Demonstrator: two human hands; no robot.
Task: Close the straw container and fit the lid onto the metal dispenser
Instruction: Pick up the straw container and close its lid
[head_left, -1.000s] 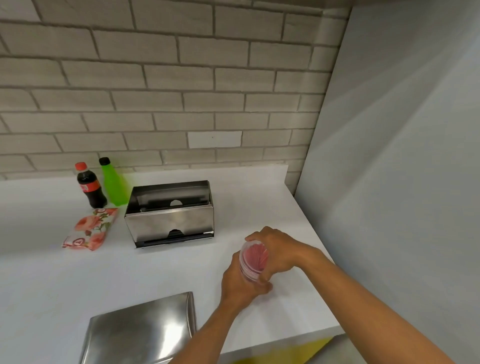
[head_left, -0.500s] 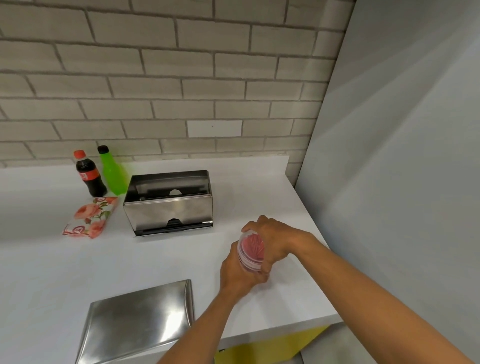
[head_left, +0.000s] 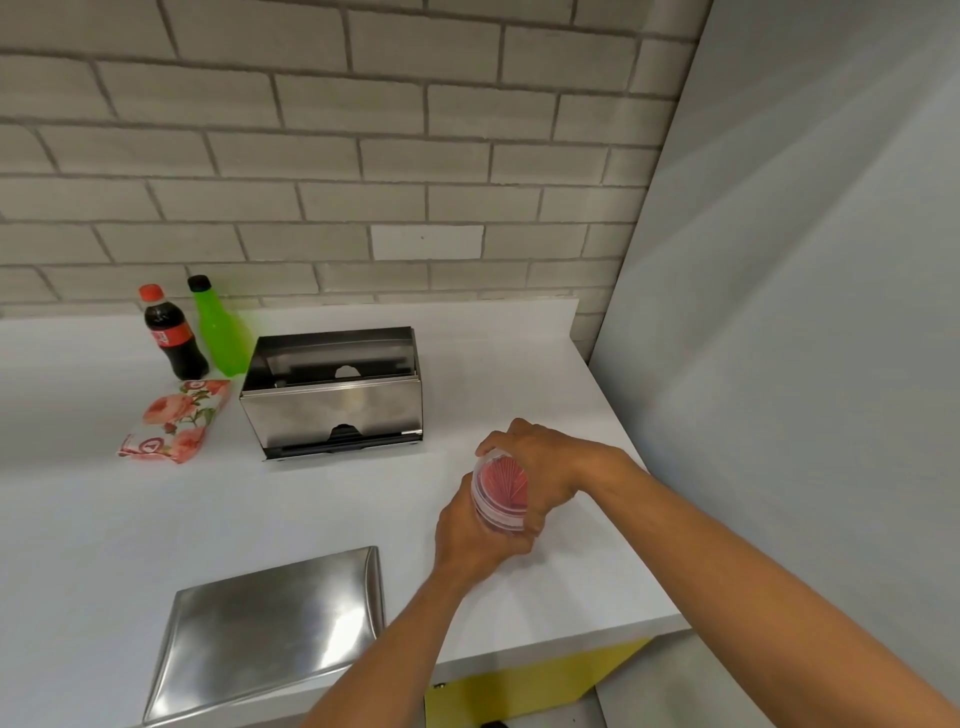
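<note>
A clear round straw container (head_left: 501, 491) full of red straws is held tilted above the white counter (head_left: 78, 519) at the right. My left hand (head_left: 470, 540) grips its body from below. My right hand (head_left: 550, 462) wraps over its top rim, where a clear lid seems to sit. The open metal dispenser (head_left: 332, 397) stands behind, its top uncovered. Its flat metal lid (head_left: 270, 629) lies near the counter's front edge, left of my arms.
A cola bottle (head_left: 171, 338) and a green bottle (head_left: 221, 332) stand at the back left by the brick wall. A flowered napkin pack (head_left: 174, 421) lies in front of them. A grey wall (head_left: 805, 364) bounds the counter on the right.
Both hands stay on the straw container and have turned it slightly; my view has lifted a little, so everything sits lower in frame.
</note>
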